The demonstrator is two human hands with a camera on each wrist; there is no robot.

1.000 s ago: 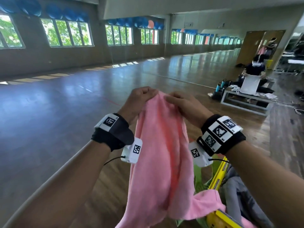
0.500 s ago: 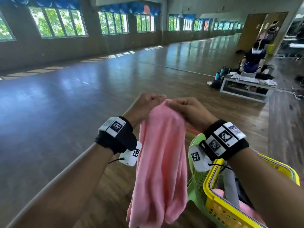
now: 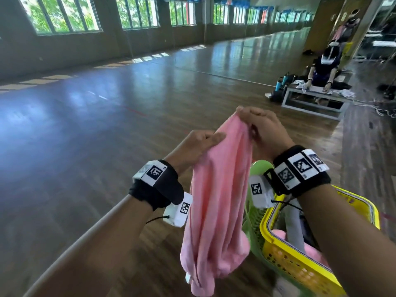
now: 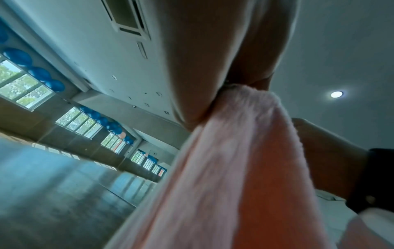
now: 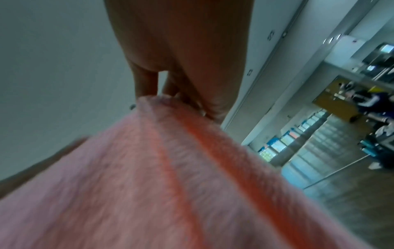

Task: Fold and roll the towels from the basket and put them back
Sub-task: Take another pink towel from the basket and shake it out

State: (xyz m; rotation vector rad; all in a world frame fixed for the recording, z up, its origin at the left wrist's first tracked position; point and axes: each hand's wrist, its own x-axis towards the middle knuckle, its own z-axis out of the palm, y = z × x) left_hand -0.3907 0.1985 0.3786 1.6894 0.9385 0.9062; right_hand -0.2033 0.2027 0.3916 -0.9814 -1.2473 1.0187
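Note:
A pink towel [image 3: 218,202] hangs bunched in the air between my two hands, its lower end gathered in folds above the wooden floor. My right hand [image 3: 260,127] pinches its top edge at the highest point. My left hand [image 3: 203,142] grips the towel a little lower, on its left side. The left wrist view shows fingers closed on the pink towel [image 4: 234,168], and the right wrist view shows fingertips pinching the pink towel [image 5: 170,168] at its tip. A yellow basket [image 3: 300,264] stands at the lower right, holding another pink towel [image 3: 310,251] and a grey one [image 3: 296,228].
A green basket [image 3: 254,230] sits behind the yellow one. Wide wooden floor [image 3: 107,136] stretches to the left and ahead. At the far right another person [image 3: 323,69] sits at a low table [image 3: 312,97] with bottles beside it.
My right hand has risen above the left one, which has slid down the towel's side. The towel's lower end has lifted clear of the basket, and the view has tilted downward.

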